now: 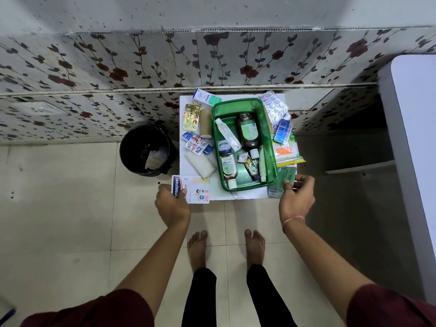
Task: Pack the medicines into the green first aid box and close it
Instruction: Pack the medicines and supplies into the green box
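The open green first aid box (271, 152) sits on a small white table (221, 193). Inside lie two brown bottles, a white tube and small items. My left hand (172, 201) grips a white plaster box (192, 188) at the table's near left corner. My right hand (298, 197) pinches a green packet (283, 182) at the near right corner. Left of the box lie blister strips (195, 142), a beige bandage roll (205, 123), a white gauze roll (200, 165) and a carton (206, 97). Blister packs (274, 107) and cotton buds (286, 151) lie on its right.
A black waste bin (147, 151) stands on the tiled floor just left of the table. A flowered wall runs behind. A white surface (415, 138) stands at the right. My bare feet (226, 246) are in front of the table.
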